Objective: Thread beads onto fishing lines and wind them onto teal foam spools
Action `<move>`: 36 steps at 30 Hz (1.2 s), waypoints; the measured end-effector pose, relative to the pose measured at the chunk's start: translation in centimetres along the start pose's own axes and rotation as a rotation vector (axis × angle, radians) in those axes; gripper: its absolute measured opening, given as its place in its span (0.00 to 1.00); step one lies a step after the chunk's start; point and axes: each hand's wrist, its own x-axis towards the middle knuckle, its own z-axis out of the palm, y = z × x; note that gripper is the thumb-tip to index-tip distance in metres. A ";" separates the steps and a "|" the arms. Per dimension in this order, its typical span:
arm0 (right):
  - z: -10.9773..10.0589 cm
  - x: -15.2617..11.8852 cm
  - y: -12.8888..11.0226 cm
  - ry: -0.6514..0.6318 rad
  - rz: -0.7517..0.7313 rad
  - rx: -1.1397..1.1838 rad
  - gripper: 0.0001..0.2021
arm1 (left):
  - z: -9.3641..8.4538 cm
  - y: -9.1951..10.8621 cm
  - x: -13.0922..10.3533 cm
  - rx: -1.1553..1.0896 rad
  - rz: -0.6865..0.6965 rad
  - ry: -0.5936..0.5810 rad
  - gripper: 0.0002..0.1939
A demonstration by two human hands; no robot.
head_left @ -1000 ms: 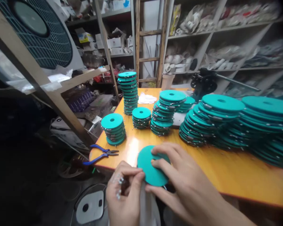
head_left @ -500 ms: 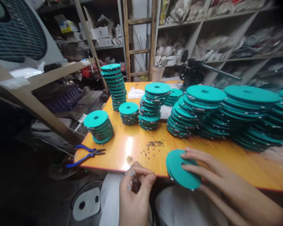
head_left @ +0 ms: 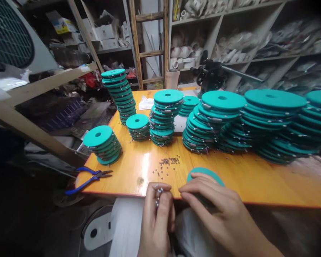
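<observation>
The left hand [head_left: 157,216] is curled closed, its grip keeping several small pale beads [head_left: 158,196] between thumb and forefinger, just off the front edge of the worktop [head_left: 139,157]. The right hand [head_left: 222,205] is bent, thumb and fingertips close together and pointing at the left hand, the two hands near but apart; whether its grip has hold of anything cannot be told. A green disc [head_left: 209,172] lies behind and under its fingers at the worktop's edge, partly hidden by them.

Just beyond the hands, loose dark beads [head_left: 168,161] are scattered on the wood. To the left, pliers [head_left: 96,176] with blue handles spread lie near the corner, tips pointing right.

Further out stand stacks of green discs with wire and small fittings around their sides: a short stack [head_left: 103,146] behind the pliers, a tall stack [head_left: 120,96] beyond it, a low stack [head_left: 137,128] and a medium stack [head_left: 163,117] side by side, and a row of big stacks [head_left: 214,121] running right, leaning and crowded.

At the back are a crumpled white tissue [head_left: 146,103], a cup [head_left: 172,79] and a black machine [head_left: 211,75] with a long rod. Behind them rises a wooden ladder [head_left: 149,53], with packed shelves [head_left: 222,18] to its right.
</observation>
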 end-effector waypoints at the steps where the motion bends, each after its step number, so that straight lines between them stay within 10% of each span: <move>1: 0.0 0.0 0.1 0.023 0.041 0.020 0.06 | 0.1 -0.1 -0.1 -0.037 -0.037 -0.017 0.27; 11: -0.1 0.2 -0.2 0.030 0.152 0.238 0.07 | -0.4 -2.0 0.2 0.285 0.102 -0.155 0.23; 19: 0.2 -0.2 0.0 0.051 0.160 0.172 0.06 | 1.0 -0.9 -0.5 0.081 -0.062 0.017 0.29; 36: 0.3 0.0 0.1 0.109 0.004 0.037 0.07 | 0.2 -0.6 -0.4 -0.111 -0.089 -0.059 0.27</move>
